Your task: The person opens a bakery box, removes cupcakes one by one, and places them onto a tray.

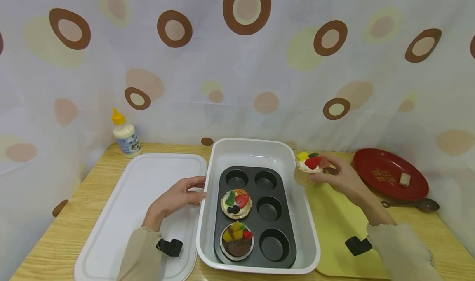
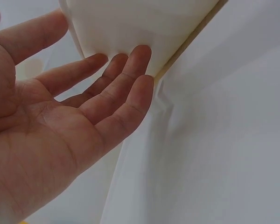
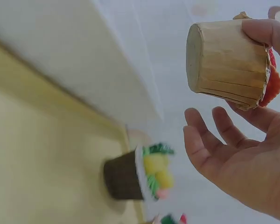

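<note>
My right hand (image 1: 343, 180) pinches a cupcake (image 1: 305, 174) in a tan paper cup, topped with cream and strawberry, above the right rim of the white tub (image 1: 314, 248). In the right wrist view, thumb and forefinger hold this cupcake (image 3: 228, 60) near its top; the other fingers are free. My left hand (image 1: 182, 194) is at the tub's left side, fingers loosely bent against the outer wall (image 2: 126, 28) in the left wrist view. Inside the tub lies a dark muffin pan (image 1: 256, 223). A cream fruit cupcake (image 1: 236, 204) and a chocolate fruit cupcake (image 1: 237, 240) fill two left cups.
A yellow board (image 1: 345, 231) is right of the tub; a dark-cupped cupcake (image 3: 126, 177) sits on it. A white tray (image 1: 144, 182) lies left. Behind it stands a yellow-capped bottle (image 1: 128, 136). At right are a red plate (image 1: 389, 174) and a dark spoon (image 1: 426, 204).
</note>
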The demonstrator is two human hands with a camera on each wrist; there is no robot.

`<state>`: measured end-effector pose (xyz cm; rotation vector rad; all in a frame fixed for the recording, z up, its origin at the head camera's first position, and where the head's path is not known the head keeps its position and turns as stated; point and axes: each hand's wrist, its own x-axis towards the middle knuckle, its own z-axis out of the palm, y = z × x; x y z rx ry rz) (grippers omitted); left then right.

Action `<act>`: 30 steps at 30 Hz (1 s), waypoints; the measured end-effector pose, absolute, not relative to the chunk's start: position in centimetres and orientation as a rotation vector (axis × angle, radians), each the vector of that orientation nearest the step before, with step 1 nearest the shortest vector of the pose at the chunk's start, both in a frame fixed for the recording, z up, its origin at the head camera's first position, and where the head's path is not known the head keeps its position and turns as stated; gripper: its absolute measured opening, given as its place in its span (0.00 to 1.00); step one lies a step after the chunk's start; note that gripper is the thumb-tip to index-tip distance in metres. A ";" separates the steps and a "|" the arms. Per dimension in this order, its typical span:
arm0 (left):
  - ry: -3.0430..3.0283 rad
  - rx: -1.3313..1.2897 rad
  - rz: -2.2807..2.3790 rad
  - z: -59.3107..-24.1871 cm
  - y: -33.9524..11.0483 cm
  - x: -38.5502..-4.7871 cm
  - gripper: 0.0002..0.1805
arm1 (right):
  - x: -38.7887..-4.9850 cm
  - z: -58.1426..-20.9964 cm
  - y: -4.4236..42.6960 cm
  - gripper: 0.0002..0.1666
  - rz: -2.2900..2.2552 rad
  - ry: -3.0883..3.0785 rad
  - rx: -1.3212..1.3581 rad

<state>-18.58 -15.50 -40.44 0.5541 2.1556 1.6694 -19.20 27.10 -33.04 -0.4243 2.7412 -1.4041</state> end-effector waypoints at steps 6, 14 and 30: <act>2.167 0.544 1.659 -40.5 -15.5 -18.7 0.32 | -18.3 -34.6 29.8 0.27 -1.359 2.782 -0.350; 2.168 0.537 1.656 -40.5 -15.5 -18.6 0.33 | -18.1 -36.8 32.1 0.34 -1.293 2.742 -0.247; 2.173 0.507 1.656 -40.4 -15.4 -18.5 0.32 | -18.4 -40.0 32.5 0.35 -1.248 2.710 -0.276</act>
